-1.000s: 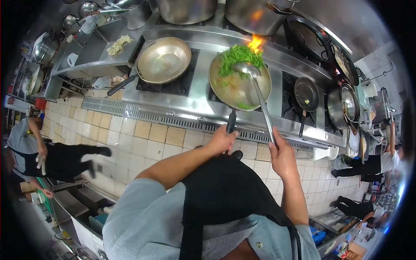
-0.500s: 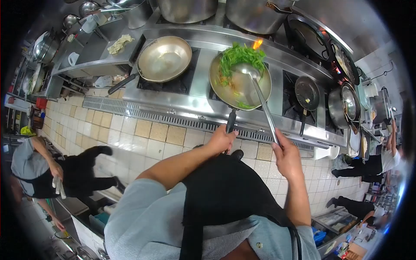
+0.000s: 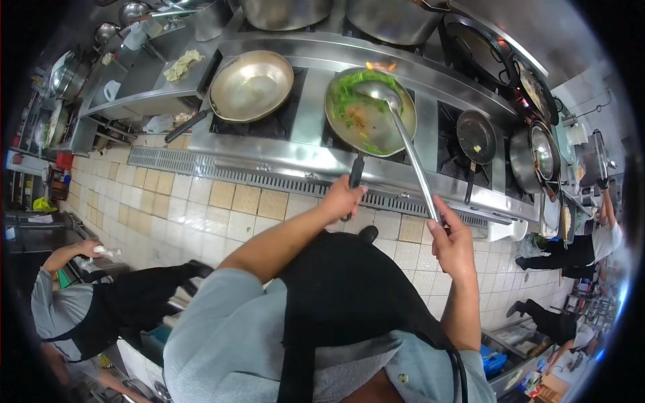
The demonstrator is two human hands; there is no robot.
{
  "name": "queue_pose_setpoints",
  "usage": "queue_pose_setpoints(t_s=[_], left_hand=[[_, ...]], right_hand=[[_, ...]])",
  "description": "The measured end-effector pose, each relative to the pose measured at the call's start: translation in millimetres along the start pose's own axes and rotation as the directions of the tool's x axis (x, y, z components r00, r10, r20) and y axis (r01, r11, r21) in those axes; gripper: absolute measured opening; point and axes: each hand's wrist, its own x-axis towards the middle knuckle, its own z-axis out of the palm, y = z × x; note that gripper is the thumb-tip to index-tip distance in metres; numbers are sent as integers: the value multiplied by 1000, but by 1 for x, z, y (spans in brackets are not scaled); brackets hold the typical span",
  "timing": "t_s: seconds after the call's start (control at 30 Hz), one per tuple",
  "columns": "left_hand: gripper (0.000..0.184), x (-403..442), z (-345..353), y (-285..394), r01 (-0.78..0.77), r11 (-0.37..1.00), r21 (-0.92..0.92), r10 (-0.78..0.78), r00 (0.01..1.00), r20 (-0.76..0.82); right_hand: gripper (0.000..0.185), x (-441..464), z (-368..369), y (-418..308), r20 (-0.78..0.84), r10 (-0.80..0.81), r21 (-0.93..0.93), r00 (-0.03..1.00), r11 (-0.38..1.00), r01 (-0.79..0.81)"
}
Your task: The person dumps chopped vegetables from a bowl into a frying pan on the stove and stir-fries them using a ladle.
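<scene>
My left hand (image 3: 342,201) is wrapped around the black handle of a frying pan (image 3: 390,138) on the stove. My right hand (image 3: 454,243) grips the long metal handle of a ladle (image 3: 418,156). The ladle's bowl lies inside the pan, over chopped leafy greens (image 3: 344,87) spread along its far and left sides. Reddish-brown bits (image 3: 356,119) and a little liquid show in the middle of the pan. Small orange flames (image 3: 381,66) rise behind the far rim.
A larger empty pan (image 3: 252,87) sits on the left burner, a small black pan (image 3: 476,138) on the right. Big pots (image 3: 396,20) stand behind. A co-worker (image 3: 77,302) is at the left; other people (image 3: 608,238) work at the far right.
The greens, heaped high at the far rim before, now lie lower and spread in the pan. The ladle has shifted slightly left. The flame is lower; the co-worker at left has moved.
</scene>
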Motion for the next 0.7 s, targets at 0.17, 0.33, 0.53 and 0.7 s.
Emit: queue_pose_setpoints(t_s=[0.17, 0.33, 0.53, 0.7], left_hand=[[25, 13, -1, 19, 60, 998, -7, -59, 997, 43], [33, -1, -11, 29, 147, 981, -124, -138, 988, 73], [47, -23, -17, 16, 213, 945, -249, -213, 977, 26], [50, -35, -15, -9, 247, 873, -421, -245, 968, 61]], right_hand=[[47, 33, 11, 10, -35, -40, -133, 999, 990, 35], [47, 35, 18, 29, 83, -289, -384, 954, 874, 298], [48, 33, -29, 59, 136, -173, -247, 976, 948, 202], [49, 71, 7, 52, 136, -105, -380, 985, 913, 150]])
